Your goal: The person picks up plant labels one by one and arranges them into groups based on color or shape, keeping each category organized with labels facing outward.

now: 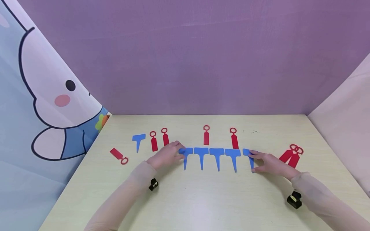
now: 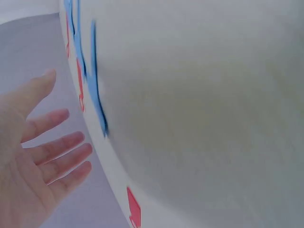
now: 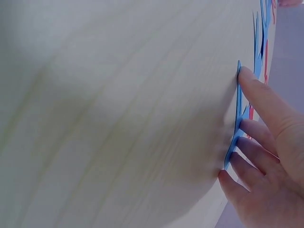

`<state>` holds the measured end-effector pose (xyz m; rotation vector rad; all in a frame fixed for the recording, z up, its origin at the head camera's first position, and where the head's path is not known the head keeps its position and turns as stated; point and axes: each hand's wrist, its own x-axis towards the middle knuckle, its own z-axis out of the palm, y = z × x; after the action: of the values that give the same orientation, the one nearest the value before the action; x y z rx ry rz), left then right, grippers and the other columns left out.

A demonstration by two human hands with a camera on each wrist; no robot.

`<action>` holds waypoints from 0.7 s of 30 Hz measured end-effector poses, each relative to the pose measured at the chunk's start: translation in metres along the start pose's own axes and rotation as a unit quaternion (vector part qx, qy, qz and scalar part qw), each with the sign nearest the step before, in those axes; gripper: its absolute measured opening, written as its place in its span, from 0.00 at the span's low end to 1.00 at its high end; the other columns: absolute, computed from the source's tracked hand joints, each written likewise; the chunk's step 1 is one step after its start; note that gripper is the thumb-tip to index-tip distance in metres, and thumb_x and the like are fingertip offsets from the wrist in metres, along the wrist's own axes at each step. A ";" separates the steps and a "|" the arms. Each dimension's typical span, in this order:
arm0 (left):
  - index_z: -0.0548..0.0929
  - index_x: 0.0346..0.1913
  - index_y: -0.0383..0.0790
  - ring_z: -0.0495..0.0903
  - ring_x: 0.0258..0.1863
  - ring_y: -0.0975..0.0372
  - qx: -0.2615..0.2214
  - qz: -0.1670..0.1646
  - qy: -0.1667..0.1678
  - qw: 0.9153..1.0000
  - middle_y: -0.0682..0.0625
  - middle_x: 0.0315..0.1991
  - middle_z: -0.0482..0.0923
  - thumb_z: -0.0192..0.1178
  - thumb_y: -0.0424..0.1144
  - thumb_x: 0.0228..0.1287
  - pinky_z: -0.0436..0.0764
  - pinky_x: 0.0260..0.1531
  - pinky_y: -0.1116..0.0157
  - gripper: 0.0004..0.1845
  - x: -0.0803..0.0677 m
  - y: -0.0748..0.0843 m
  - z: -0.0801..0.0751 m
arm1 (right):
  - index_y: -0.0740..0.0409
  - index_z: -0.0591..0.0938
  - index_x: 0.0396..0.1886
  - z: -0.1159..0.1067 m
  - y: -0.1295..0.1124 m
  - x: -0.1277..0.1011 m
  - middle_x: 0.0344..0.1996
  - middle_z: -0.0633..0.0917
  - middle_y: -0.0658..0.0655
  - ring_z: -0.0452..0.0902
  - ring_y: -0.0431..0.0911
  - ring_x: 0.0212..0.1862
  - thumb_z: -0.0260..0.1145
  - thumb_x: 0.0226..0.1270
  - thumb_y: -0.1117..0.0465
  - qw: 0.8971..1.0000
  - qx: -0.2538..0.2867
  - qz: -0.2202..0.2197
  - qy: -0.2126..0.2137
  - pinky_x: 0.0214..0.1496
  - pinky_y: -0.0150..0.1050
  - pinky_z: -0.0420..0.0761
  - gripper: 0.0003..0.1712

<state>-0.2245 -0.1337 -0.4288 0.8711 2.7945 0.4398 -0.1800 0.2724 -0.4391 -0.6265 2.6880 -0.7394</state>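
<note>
Several blue T-shaped plant labels (image 1: 216, 152) lie side by side in a row, stems toward the person. At the left end, my left hand (image 1: 169, 155) is close by the leftmost blue label (image 1: 188, 150), its fingertips overlapping the label's edge in the head view. In the left wrist view the left fingers (image 2: 57, 142) are spread and relaxed. My right hand (image 1: 270, 163) touches the rightmost blue label (image 1: 247, 152). Its thumb (image 3: 256, 88) is at the stem's tip and the other fingers lie along the wide head, without curling round it.
Behind the row lie red tags with ring ends (image 1: 206, 138), and a separate blue label (image 1: 138, 138) lies at the left. A tilted red tag (image 1: 116, 153) is at far left; two overlapping red tags (image 1: 294, 159) lie beyond the right hand. A purple backdrop (image 1: 202, 64) bounds the table.
</note>
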 end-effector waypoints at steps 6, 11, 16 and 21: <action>0.75 0.52 0.39 0.71 0.51 0.55 -0.026 -0.030 0.023 0.999 0.47 0.49 0.73 0.58 0.44 0.58 0.71 0.51 0.60 0.20 -0.004 -0.011 -0.013 | 0.70 0.69 0.56 0.000 -0.001 0.000 0.60 0.63 0.71 0.54 0.67 0.60 0.69 0.48 0.53 1.000 -0.002 0.006 0.001 0.56 0.57 0.63 0.39; 0.76 0.50 0.36 0.72 0.49 0.54 -0.049 -0.051 0.038 0.997 0.45 0.48 0.74 0.58 0.42 0.58 0.72 0.50 0.59 0.19 -0.008 -0.023 -0.023 | 0.70 0.69 0.56 0.000 -0.001 0.001 0.60 0.63 0.71 0.54 0.67 0.60 0.69 0.48 0.53 1.000 -0.003 0.006 -0.001 0.55 0.56 0.64 0.39; 0.78 0.47 0.34 0.72 0.49 0.53 -0.067 -0.053 0.061 0.994 0.44 0.46 0.75 0.58 0.41 0.58 0.70 0.51 0.57 0.17 -0.013 -0.038 -0.030 | 0.70 0.68 0.57 0.001 0.000 0.000 0.60 0.62 0.71 0.53 0.68 0.60 0.69 0.48 0.53 1.000 -0.001 0.006 -0.003 0.55 0.56 0.64 0.39; 0.78 0.46 0.34 0.73 0.45 0.50 -0.101 -0.066 0.074 0.990 0.42 0.43 0.76 0.59 0.38 0.57 0.73 0.45 0.56 0.15 -0.020 -0.053 -0.034 | 0.68 0.68 0.58 0.002 0.002 0.000 0.61 0.62 0.70 0.53 0.66 0.61 0.69 0.48 0.54 1.000 0.001 0.012 -0.004 0.55 0.54 0.65 0.39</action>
<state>-0.2448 -0.1944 -0.4124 0.6281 2.8525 0.7795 -0.1798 0.2729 -0.4422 -0.5937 2.6818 -0.7315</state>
